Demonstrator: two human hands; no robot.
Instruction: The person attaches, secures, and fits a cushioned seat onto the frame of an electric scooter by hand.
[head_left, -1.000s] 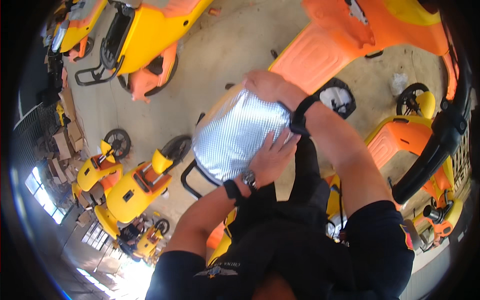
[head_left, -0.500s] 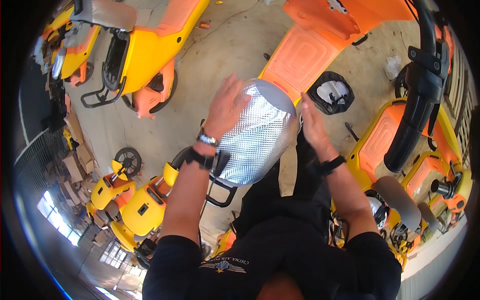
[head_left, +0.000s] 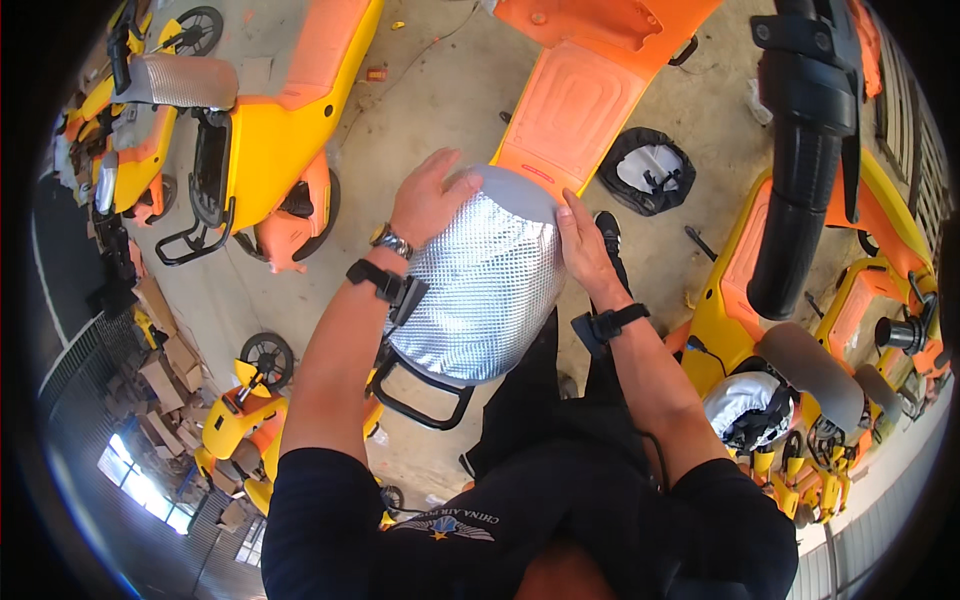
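A silver, quilted foil seat cover (head_left: 480,290) lies over the grey seat (head_left: 505,190) of a yellow and orange scooter in front of me. The seat's grey front end shows bare beyond the cover's curved edge. My left hand (head_left: 425,205) wraps the left side near that edge, its thumb on top and its fingers partly hidden down the side. On the opposite side, my right hand (head_left: 588,250) grips the cover's right front corner, thumb uppermost. Orange footboard (head_left: 575,105) stretches away from the seat, and a black rear rack (head_left: 425,415) sticks out behind it.
Another scooter (head_left: 280,130) stands at the left, with more scooters (head_left: 740,260) at the right. A black handlebar grip (head_left: 790,220) juts in at the upper right. On the concrete floor lies a black-rimmed cover (head_left: 648,170) with a white inside. Cardboard boxes (head_left: 165,385) are piled far left.
My right hand has come in from beside the seat onto the cover's edge. The left stays at the cover's left side. My view has shifted, moving the scene leftward.
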